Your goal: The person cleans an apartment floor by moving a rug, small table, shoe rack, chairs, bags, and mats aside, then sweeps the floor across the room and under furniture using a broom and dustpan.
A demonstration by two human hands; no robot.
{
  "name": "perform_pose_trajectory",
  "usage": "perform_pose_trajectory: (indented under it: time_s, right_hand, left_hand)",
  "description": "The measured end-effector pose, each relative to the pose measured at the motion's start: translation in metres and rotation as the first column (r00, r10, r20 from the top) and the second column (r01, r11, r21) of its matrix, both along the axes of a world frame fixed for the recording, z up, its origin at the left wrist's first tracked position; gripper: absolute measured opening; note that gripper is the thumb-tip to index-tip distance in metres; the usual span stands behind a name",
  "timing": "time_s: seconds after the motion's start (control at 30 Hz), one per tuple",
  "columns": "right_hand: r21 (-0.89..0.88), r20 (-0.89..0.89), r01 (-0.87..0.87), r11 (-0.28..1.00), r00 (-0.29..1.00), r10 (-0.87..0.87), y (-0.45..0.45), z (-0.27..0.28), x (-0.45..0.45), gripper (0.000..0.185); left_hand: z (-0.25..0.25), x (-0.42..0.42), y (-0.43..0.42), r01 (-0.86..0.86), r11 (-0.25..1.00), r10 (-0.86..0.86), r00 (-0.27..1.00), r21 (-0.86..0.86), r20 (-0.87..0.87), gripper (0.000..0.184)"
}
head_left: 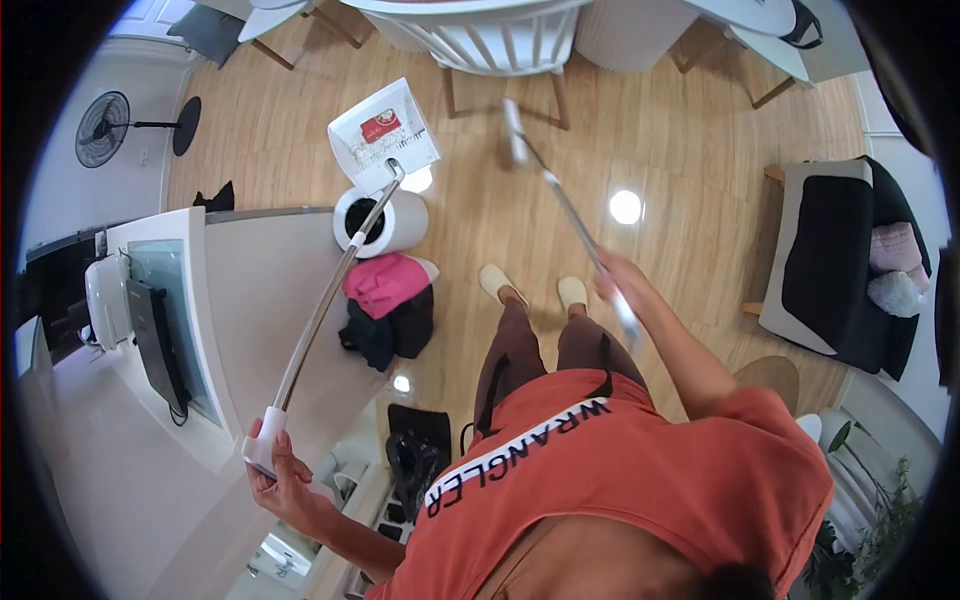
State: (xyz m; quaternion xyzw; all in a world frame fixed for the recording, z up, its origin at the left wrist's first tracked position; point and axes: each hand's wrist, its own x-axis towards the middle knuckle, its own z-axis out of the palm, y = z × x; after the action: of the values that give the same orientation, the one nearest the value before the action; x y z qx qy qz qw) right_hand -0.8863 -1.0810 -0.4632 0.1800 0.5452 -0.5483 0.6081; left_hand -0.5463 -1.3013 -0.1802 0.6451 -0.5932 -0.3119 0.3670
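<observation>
My left hand (280, 476) is closed around the white grip of a long-handled dustpan (350, 140). Its metal pole runs up to the white pan, which holds a red packet (380, 125) and some scattered debris near its toothed edge. Just below the pan in the picture stands a white round bin (406, 220) with a dark liner; whether the two touch I cannot tell. My right hand (622, 280) grips the pole of a broom (570, 200), whose white head (515, 130) is blurred over the wooden floor near a chair.
A pink and dark pile of cloth (388, 285) lies beside the bin, along a white counter (265, 290). White chairs (500, 42) and a table edge (460, 8) are ahead. At right is a black-and-beige sofa (825, 250); at far left, a standing fan (104, 128).
</observation>
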Motion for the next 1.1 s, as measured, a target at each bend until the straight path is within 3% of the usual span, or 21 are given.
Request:
perform_pose_trajectory:
  time_s: [0.03,0.1,0.2,0.23,0.27,0.33,0.37,0.4,0.43,0.5,0.6,0.7,0.8,0.97,1.1]
  right_hand:
    - [0.061,-0.044,-0.017,0.998,0.999,0.02,0.019,0.02,0.015,0.026]
    - [0.305,0.085,0.153,0.94,0.979,-0.187,0.025,0.05,0.041,0.018]
    - [0.283,0.039,0.191,0.94,0.977,-0.21,-0.029,0.029,0.073,0.015]
    - [0.092,0.067,0.259,0.961,0.962,-0.266,-0.046,-0.001,0.083,0.02]
    - [0.105,0.396,0.367,0.924,0.837,-0.377,-0.07,-0.013,0.09,0.021]
    - [0.061,0.588,0.258,0.964,0.772,-0.244,-0.108,-0.08,0.114,0.022]
    - [0.085,0.503,0.201,0.976,0.837,-0.217,-0.151,-0.046,0.133,0.012]
    - [0.043,0.498,0.127,0.991,0.857,-0.131,-0.182,-0.034,0.145,0.014]
    - [0.041,0.519,0.048,0.998,0.853,-0.063,-0.208,-0.051,0.15,0.008]
    - [-0.011,0.629,-0.036,0.999,0.777,0.035,-0.252,-0.078,0.143,0.024]
    - [0.013,0.535,-0.155,0.988,0.835,0.124,-0.319,-0.078,0.115,0.02]
    - [0.006,0.601,-0.208,0.978,0.782,0.162,-0.396,-0.102,0.095,0.027]
    - [-0.041,0.571,-0.205,0.978,0.798,0.192,-0.475,-0.118,0.083,0.024]
    - [-0.078,0.684,-0.19,0.979,0.704,0.191,-0.581,-0.137,0.009,0.027]
    - [-0.114,0.428,-0.211,0.971,0.871,0.239,-0.594,-0.085,-0.045,0.031]
  left_hand:
    - [-0.001,0.002,-0.014,0.029,0.999,-0.029,0.999,-0.027,-0.03,0.033]
    - [0.0,0.004,-0.039,0.01,0.999,-0.014,0.992,-0.03,-0.124,0.032]
    - [0.0,0.011,-0.077,0.016,0.998,-0.028,0.975,-0.059,-0.221,0.032]
    - [-0.002,0.017,-0.089,-0.001,0.998,-0.013,0.97,-0.059,-0.245,0.032]
    - [-0.003,0.018,-0.097,-0.016,0.998,-0.001,0.968,-0.064,-0.251,0.032]
    - [-0.003,0.018,-0.115,-0.021,0.994,-0.008,0.964,-0.103,-0.266,0.032]
    - [-0.001,0.017,-0.122,-0.045,0.993,0.018,0.971,-0.107,-0.238,0.035]
    - [0.0,0.014,-0.129,-0.056,0.993,0.029,0.971,-0.106,-0.236,0.035]
    - [0.001,0.011,-0.136,-0.067,0.989,0.035,0.973,-0.13,-0.228,0.035]
    - [0.002,0.005,-0.149,-0.08,0.985,0.047,0.976,-0.15,-0.212,0.035]
    - [-0.001,-0.005,-0.171,-0.158,0.97,0.119,0.972,-0.184,-0.204,0.033]
    - [-0.001,-0.012,-0.198,-0.143,0.978,0.093,0.95,-0.152,-0.297,0.033]
    - [-0.007,-0.032,-0.227,-0.206,0.967,0.169,0.96,-0.153,-0.223,0.033]
    - [-0.02,-0.089,-0.291,-0.31,0.946,0.287,0.935,-0.09,-0.207,0.034]
    - [-0.027,-0.116,-0.339,-0.348,0.936,0.33,0.92,-0.055,-0.211,0.033]
